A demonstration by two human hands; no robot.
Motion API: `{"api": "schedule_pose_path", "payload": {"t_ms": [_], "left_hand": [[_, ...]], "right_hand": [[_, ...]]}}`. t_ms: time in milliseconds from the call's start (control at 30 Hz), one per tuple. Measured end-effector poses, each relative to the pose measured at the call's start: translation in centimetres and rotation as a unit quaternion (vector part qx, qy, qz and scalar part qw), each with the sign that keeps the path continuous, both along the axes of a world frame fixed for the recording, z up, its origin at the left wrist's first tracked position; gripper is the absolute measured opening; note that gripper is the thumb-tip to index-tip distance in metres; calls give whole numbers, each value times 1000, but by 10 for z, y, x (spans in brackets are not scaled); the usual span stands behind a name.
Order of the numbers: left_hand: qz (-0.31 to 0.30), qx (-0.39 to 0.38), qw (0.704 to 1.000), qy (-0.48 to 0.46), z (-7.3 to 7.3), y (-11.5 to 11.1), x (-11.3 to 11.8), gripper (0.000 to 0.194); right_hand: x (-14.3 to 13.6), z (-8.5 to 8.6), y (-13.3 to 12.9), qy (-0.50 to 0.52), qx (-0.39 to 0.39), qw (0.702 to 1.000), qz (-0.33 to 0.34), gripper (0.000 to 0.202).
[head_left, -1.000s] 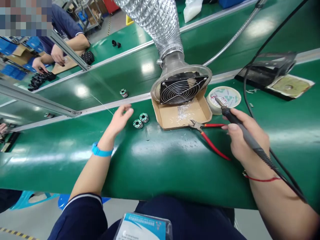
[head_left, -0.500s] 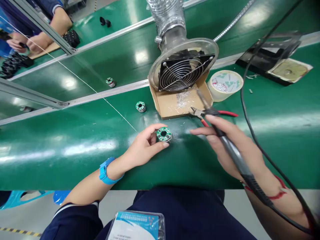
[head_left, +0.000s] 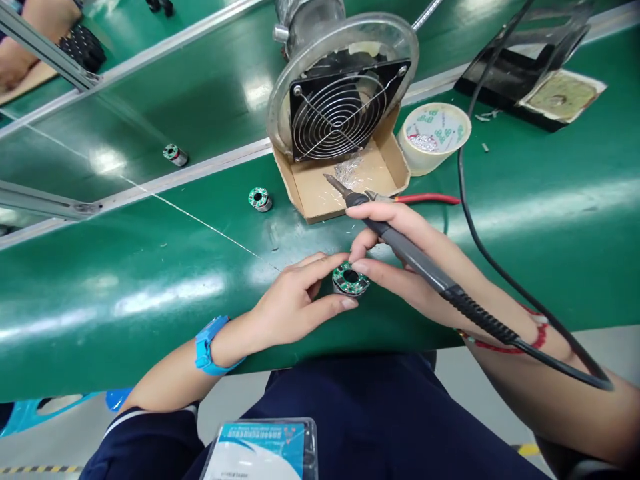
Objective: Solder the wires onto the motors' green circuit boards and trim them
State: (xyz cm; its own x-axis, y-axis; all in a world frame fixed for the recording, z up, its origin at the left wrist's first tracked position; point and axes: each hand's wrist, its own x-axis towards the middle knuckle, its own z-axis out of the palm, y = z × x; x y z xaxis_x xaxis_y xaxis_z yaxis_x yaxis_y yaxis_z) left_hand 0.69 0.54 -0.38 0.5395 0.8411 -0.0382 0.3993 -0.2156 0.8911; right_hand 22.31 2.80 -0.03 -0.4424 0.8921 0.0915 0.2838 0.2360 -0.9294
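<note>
One green-topped round part (head_left: 351,287) was at the bench (head_left: 125,340), near its front edge — the left hand (head_left: 287,303) pinched it between thumb and forefinger, while the right hand (head_left: 425,293), fingertips at its rim, gripped a soldering iron (head_left: 410,255). A matching part (head_left: 265,203) stood beside the cardboard tray (head_left: 311,183).

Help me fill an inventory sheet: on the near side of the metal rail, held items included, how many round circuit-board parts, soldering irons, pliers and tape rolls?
Circuit-board parts: 2
Soldering iron: 1
Pliers: 1
Tape roll: 1
Total: 5
</note>
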Motion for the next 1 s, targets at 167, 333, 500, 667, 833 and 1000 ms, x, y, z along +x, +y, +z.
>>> {"api": "schedule_pose_path", "payload": {"t_ms": [167,333,500,667,833,1000], "left_hand": [[0,7,1000,7,1,1,0,47],[1,8,1000,15,2,1,1,47],[4,27,1000,-4,0,-1,2,45],[9,44,999,-14,-7,-2,2,49],[25,53,998,22,-13,4,3,42],[59,63,992,88,-25,11,7,31]], "right_hand": [[-1,-2,2,7,-7,1000,12,44],[-6,1,3,-12,27,999,14,38],[-9,7,3,-12,62,998,25,32],[-10,6,6,-36,124,991,42,27],[-9,-10,0,-6,125,992,-16,37],[-17,-32,-10,-150,176,970,-71,61]]}}
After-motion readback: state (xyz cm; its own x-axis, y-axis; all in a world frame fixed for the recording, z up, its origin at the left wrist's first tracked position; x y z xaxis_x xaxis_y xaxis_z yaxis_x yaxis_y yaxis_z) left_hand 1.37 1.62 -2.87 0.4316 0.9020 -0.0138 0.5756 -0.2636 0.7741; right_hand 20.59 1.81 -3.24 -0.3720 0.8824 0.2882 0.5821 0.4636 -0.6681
